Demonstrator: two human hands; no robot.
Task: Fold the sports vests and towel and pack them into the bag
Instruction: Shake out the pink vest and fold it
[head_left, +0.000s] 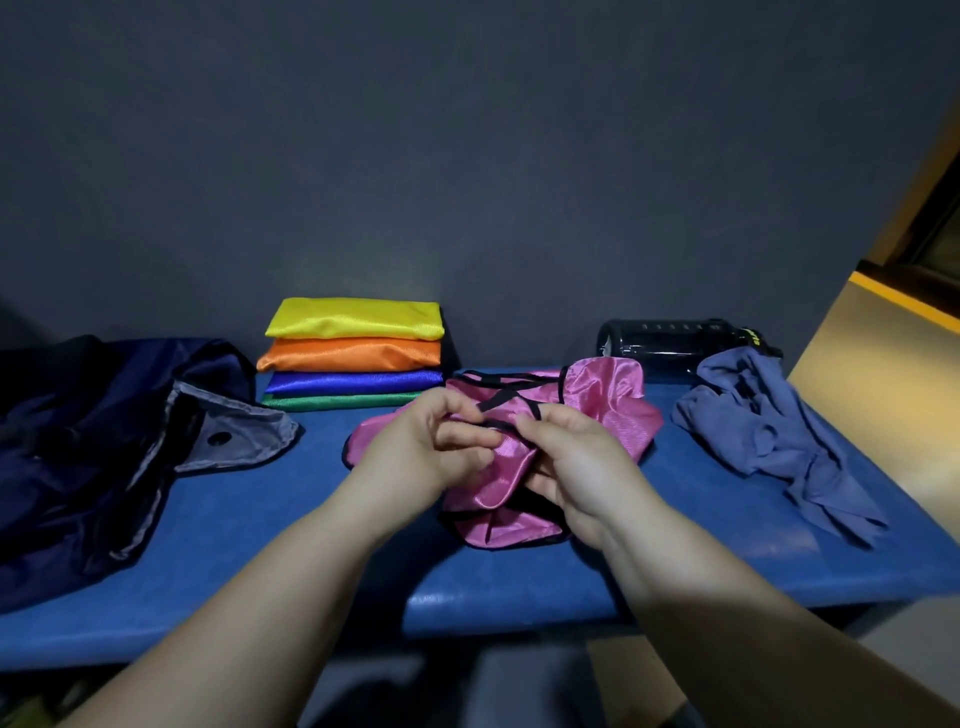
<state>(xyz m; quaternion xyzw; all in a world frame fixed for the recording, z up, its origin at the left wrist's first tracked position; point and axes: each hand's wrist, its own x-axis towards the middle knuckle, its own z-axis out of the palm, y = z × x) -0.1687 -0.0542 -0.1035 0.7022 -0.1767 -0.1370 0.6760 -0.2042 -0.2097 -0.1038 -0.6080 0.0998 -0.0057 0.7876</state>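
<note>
On the bench (311, 519), left hand (426, 441) and right hand (571, 462) pinch the pink vest (608, 400) between them.

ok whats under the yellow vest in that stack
Under the yellow vest sit the orange vest, then the blue vest, then the green vest lowest on the bench. Only their front edges show; the rest is covered.

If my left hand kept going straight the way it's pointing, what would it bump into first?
Probably the pink vest itself: the left hand pinches it, pointing up and right, with the right hand gripping the same bunch just beyond. Depth between the hands is unclear.
</note>
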